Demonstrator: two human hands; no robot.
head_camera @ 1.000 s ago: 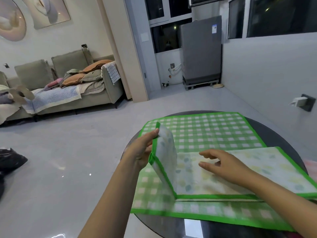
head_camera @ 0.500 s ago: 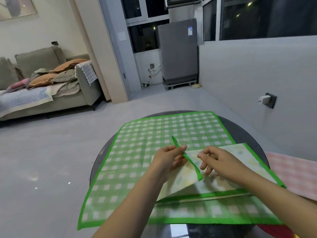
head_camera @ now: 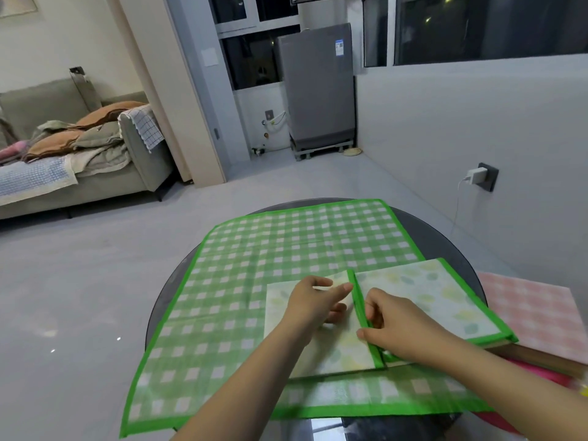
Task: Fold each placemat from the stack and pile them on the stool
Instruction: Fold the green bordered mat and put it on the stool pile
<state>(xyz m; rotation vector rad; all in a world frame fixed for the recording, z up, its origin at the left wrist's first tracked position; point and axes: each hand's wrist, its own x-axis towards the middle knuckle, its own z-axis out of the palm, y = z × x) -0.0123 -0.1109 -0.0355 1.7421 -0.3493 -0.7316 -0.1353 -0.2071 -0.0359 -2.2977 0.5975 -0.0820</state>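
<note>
**Both hands on a half-folded placemat atop the green check stack**

Nearest the camera, two bare forearms reach in from the bottom edge over a round dark glass table. Spread flat across it lies a green checked placemat with a bright green border, its near left corner hanging past the table rim.

On top of that one sits the pale patterned placemat, underside up, showing faint yellow and blue blots and a green edging. Its left end is folded over toward the middle, so the green-trimmed short edge runs as a stripe from front to back between the two hands.

The left hand lies on the folded flap, fingers stretched out and relaxed toward the stripe, pressing the cloth flat and gripping nothing. The right hand sits just beside the stripe on its right side; its fingers curl down onto the green edge and the thumb seems to pinch the trim near the front, though the exact hold is partly hidden by the knuckles.

To the right, just past the table, a pink checked placemat lies flat on a lower surface with a wooden edge; something bright pink shows beneath it.

Farther off, the grey floor runs to a sofa piled with blankets on the left, a grey fridge by dark windows, and a wall socket with a white charger on the right
</note>
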